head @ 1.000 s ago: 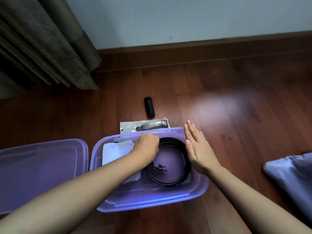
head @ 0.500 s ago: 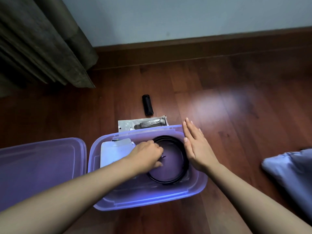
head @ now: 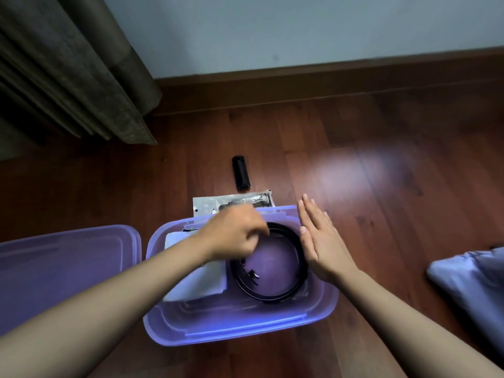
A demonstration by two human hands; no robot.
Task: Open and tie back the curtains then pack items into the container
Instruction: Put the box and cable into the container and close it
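Observation:
A translucent purple container (head: 240, 334) sits open on the wood floor. Inside it lies a coiled black belt (head: 272, 296) with its metal buckle (head: 251, 274) at the left of the coil. A white folded item (head: 201, 282) lies beside the belt. My left hand (head: 234, 236) hovers over the belt's far left edge, blurred, fingers loosely curled down with nothing held. My right hand (head: 319, 241) is flat with fingers together, set edge-on against the container's right rim beside the coil. A dark curtain (head: 68, 72) hangs at the upper left.
The purple lid (head: 65, 266) lies on the floor left of the container. A silver packet (head: 231, 203) and a black cylinder (head: 240, 176) lie just beyond the far rim. A pale blue cloth (head: 471, 282) is at the right. A baseboard runs along the wall.
My left hand pressed down on the belt inside the container, then lifted up and back off it. My right hand stayed flat against the right rim.

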